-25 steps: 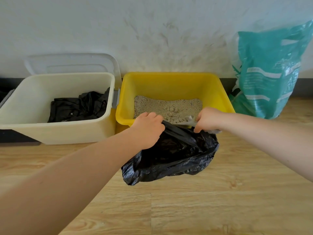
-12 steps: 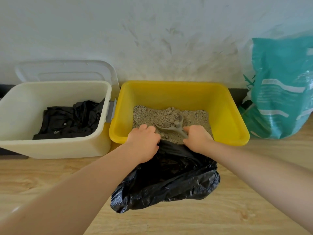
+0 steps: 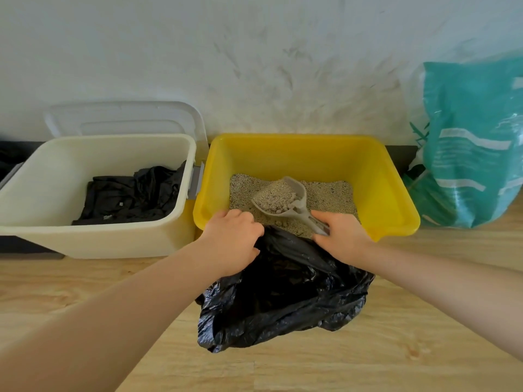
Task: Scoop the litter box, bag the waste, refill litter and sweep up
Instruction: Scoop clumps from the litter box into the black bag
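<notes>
A yellow litter box (image 3: 376,176) stands against the wall with grey-beige litter (image 3: 331,193) in its bottom. My right hand (image 3: 343,236) grips the handle of a grey scoop (image 3: 285,198), which sits in the box heaped with litter and clumps. My left hand (image 3: 232,239) holds up the rim of a black plastic bag (image 3: 285,298) that hangs in front of the box's near edge and rests on the floor. The near edge of the box is partly hidden by both hands and the bag.
A cream bin (image 3: 45,176) with black bags inside (image 3: 133,193) stands left of the litter box, its white lid (image 3: 124,120) leaning on the wall. A teal litter sack (image 3: 472,148) leans at the right. The floor (image 3: 368,360) is light wood.
My right hand has moved the scoop from the bag's rim into the litter box and filled it with litter. The view has shifted closer and lower.
</notes>
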